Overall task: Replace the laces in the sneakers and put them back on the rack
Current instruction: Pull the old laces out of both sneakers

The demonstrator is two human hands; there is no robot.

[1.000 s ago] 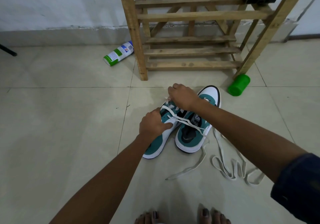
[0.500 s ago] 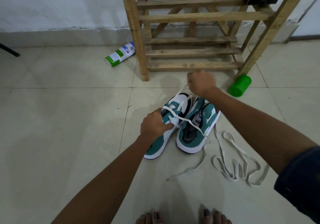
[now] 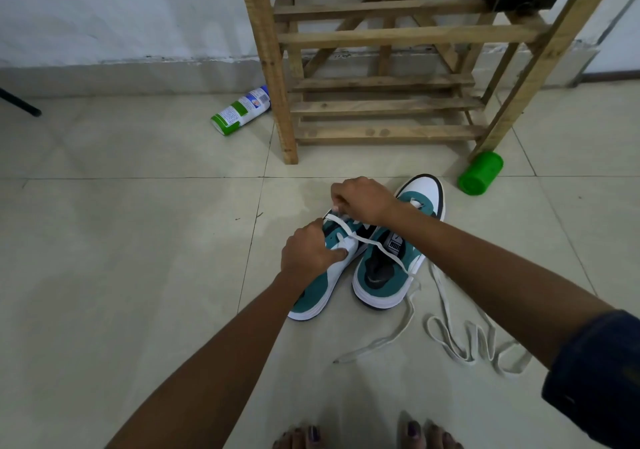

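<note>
head cam: pair of teal and white low-top sneakers [image 3: 384, 265] sits side by side on the pale tiled floor [image 3: 131, 258], just in front of the slatted wooden shoe rack [image 3: 381, 109]. left hand [image 3: 308, 252] is curled round the left shoe's upper. right hand [image 3: 363, 200] pinches the flat white lace [image 3: 377, 244] near the toe end; it trails over the right shoe onto the floor. another loose off-white lace [image 3: 474, 344] is piled to the right. a green plastic cup [image 3: 479, 173] lies by the rack leg, and a white and green bottle [image 3: 240, 110] lies to the left.
</note>
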